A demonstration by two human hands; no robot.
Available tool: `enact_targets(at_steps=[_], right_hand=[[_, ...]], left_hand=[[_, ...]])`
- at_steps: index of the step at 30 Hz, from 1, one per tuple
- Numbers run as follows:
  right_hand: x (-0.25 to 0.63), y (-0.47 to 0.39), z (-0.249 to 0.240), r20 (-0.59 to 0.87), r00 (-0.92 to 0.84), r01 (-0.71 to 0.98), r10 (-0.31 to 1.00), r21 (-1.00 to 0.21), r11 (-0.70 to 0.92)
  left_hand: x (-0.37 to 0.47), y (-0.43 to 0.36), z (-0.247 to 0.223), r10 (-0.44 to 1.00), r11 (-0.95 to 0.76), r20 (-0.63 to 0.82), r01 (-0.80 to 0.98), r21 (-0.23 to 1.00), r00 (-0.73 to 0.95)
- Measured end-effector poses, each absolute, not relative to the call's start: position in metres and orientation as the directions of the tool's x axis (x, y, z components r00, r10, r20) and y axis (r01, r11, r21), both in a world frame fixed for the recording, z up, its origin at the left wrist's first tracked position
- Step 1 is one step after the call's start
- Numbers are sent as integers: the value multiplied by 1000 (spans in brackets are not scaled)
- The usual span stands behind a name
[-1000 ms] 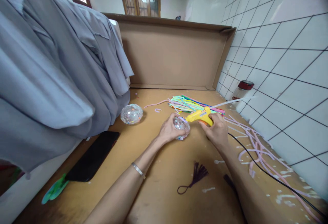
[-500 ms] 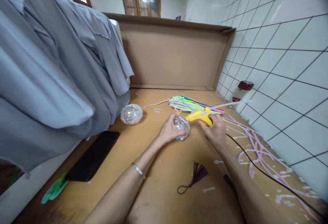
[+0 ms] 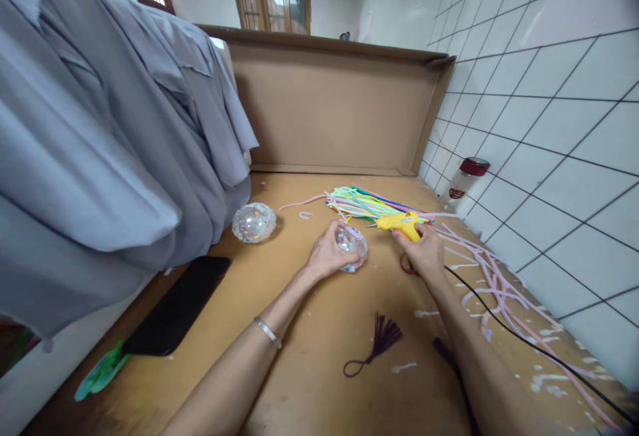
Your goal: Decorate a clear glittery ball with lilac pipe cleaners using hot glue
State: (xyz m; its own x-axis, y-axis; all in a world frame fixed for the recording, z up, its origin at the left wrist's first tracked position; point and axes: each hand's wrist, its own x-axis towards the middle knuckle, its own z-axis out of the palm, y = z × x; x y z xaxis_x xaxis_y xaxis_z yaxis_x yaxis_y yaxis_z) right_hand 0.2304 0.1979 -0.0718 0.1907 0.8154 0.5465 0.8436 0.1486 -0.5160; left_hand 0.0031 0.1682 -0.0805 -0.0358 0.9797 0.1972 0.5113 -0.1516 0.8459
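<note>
Near the middle of the table, my left hand [image 3: 327, 251] is closed around the side of a clear, bumpy ball [image 3: 353, 244] with a lilac strip on its top. My right hand [image 3: 424, 247] grips a yellow glue gun [image 3: 401, 222], with a pale glue stick out of its back. The gun's metal nozzle points left and stands a little apart from the ball. A second clear ball [image 3: 254, 222] rests to the left of my left hand. Behind the gun lies a bundle of coloured pipe cleaners [image 3: 357, 203].
A dark tassel [image 3: 384, 339] lies in front. Scissors, partly hidden, show a red handle [image 3: 408, 263] beside my right hand. A black phone [image 3: 177, 306] is at left, pink strips [image 3: 494, 276] and a black cord at right. A jar [image 3: 462, 180] stands by the tiled wall.
My right hand has drawn the glue gun to the right, away from the ball, and levelled it. A red scissor handle now shows under it. My left hand still holds the ball.
</note>
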Motion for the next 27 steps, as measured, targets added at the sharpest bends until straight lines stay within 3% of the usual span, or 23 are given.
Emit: enact_targets(at_steps=[7,14,23,25,27], right_hand=[[230,196,-82,303,316,897,899,-404,-180],[231,196,-90,133,325,907,936,-323,-269],[232,195,-96,278,285,951,917,-199,-235],[231,194,-96,390,199,975,899,-172,-141],[227,193,-93,532,44,975,846,-207,80]], left_hand=[[3,170,-85,975,-158,214,483,861,-62],[2,169,-83,975,-143,206,465,874,-86],[1,170,-86,973,-147,212,460,876,-92],[1,171,-88,972,-161,221,451,878,-85],[1,172,-90,970,-177,232,440,880,-73]])
